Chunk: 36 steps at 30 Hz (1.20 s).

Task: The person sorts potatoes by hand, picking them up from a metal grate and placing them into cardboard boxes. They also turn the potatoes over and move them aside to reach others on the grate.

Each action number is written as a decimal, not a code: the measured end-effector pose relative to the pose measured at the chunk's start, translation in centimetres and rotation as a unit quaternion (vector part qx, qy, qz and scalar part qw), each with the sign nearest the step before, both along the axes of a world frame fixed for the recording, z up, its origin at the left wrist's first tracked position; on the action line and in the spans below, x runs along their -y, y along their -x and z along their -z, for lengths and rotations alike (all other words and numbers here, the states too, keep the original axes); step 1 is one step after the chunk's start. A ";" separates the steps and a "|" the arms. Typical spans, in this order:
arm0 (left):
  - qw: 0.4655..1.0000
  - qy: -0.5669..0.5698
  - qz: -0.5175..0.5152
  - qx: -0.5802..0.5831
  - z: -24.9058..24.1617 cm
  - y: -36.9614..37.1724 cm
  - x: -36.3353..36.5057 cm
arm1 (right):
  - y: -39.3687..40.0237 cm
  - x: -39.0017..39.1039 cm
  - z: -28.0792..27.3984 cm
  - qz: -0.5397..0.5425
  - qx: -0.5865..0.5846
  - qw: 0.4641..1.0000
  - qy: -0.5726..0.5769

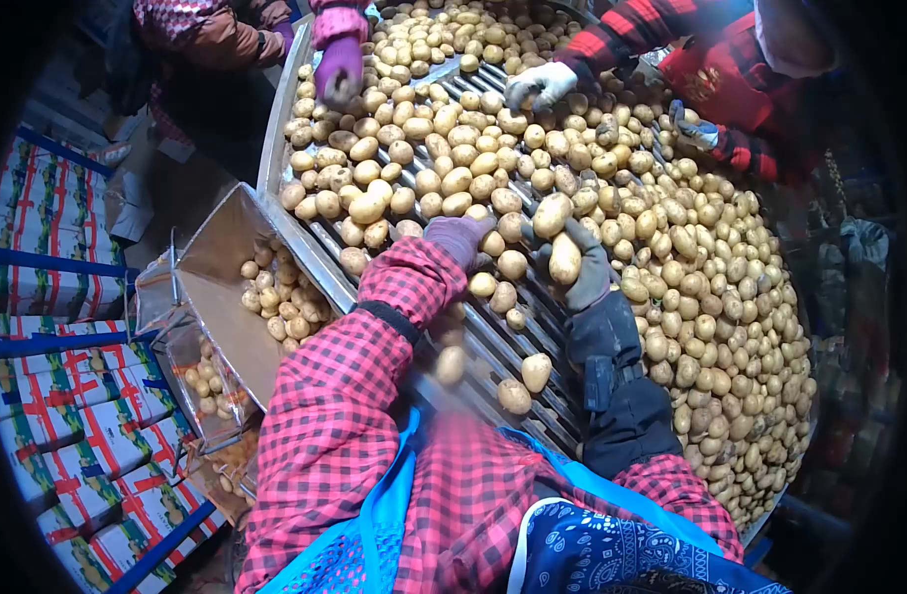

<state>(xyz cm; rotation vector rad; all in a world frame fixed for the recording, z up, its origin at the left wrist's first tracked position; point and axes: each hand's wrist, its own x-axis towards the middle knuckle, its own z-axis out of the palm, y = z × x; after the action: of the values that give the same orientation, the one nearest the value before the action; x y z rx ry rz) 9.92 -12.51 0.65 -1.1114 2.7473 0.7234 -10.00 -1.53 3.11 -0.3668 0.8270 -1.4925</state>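
My left hand (457, 241), in a purple glove, reaches down among the potatoes on the slatted metal table (473, 342). Its fingers are partly hidden, and whether they grip a potato cannot be told. In a dark grey glove, my right hand (592, 272) is closed around a potato (563, 259). Another potato (552, 214) rests against its fingertips, just above. Between my hands, several loose potatoes (511, 264) lie on the bars. Closer to my body are two more, one pale potato (536, 372) and one browner potato (514, 397). A blurred potato (451, 365) is below my left wrist.
A large heap of potatoes (721, 327) covers the right side. Cardboard boxes (211, 243) holding potatoes stand left, below the table's metal rim (300, 243). Co-workers' gloved hands, one purple (339, 74) and one white (541, 87), work across the table. Printed cartons (77, 396) are stacked far left.
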 end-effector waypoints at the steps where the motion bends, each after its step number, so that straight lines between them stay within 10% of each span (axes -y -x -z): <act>1: 1.000 0.003 0.000 -0.001 -0.3 -0.4 -0.1 | -0.2 -1.0 0.9 0.000 -0.136 0.990 0.039; 3: 0.985 -0.122 -0.098 -0.072 -1.5 -1.6 -0.7 | -1.3 -2.5 0.2 0.012 -0.330 0.940 0.088; 5: 0.933 -0.241 -0.195 -0.183 -2.7 -3.4 -2.6 | -1.3 -3.5 -0.7 -0.005 -0.074 0.997 0.001; 7: 0.783 -0.381 -0.229 -0.436 -1.4 -5.0 -4.9 | -2.6 -3.4 -2.9 -0.041 0.012 0.996 -0.079; 11: 0.441 -0.636 -0.262 -0.576 -5.0 -8.9 -11.2 | -4.8 -3.4 -1.9 -0.133 0.106 0.983 -0.074; 13: 0.370 -0.665 -0.258 -0.595 -3.3 -10.2 -12.9 | -6.4 -3.6 -1.3 -0.166 0.081 0.981 -0.063; 14: 0.298 -0.723 -0.236 -0.576 -4.0 -11.6 -14.3 | -7.1 -3.8 -1.1 -0.181 -0.165 0.969 0.035; 17: 0.309 -0.667 -0.278 -0.618 -6.7 -13.1 -16.8 | -11.5 -3.4 -3.4 -0.231 -0.356 0.905 0.010; 20: 0.328 -0.619 -0.326 -0.635 0.8 -15.2 -18.6 | -14.9 -5.0 -2.6 -0.282 -0.551 0.783 0.064; 21: 0.248 -0.615 -0.290 -0.691 -2.9 -15.7 -19.5 | -15.7 -5.4 -2.2 -0.286 -0.581 0.755 0.103; 27: 0.218 -0.546 -0.294 -0.754 -4.5 -20.1 -23.1 | -21.1 -5.9 -4.7 -0.395 -0.514 0.756 0.086; 33: 0.205 -0.459 -0.339 -0.795 -4.9 -24.5 -26.7 | -28.4 -7.0 -6.5 -0.426 -0.703 0.501 0.271; 35: 0.192 -0.421 -0.352 -0.813 -3.7 -26.0 -27.9 | -29.9 -6.8 -6.0 -0.481 -0.645 0.541 0.245; 36: 0.171 -0.402 -0.340 -0.833 -1.0 -26.3 -28.4 | -30.6 -7.1 -4.9 -0.499 -0.522 0.668 0.180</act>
<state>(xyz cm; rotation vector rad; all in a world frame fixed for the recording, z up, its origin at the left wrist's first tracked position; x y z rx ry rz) 36.21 15.84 1.67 0.3429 0.0608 -1.6206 20.60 5.54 8.03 -1.7744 0.9037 -0.2337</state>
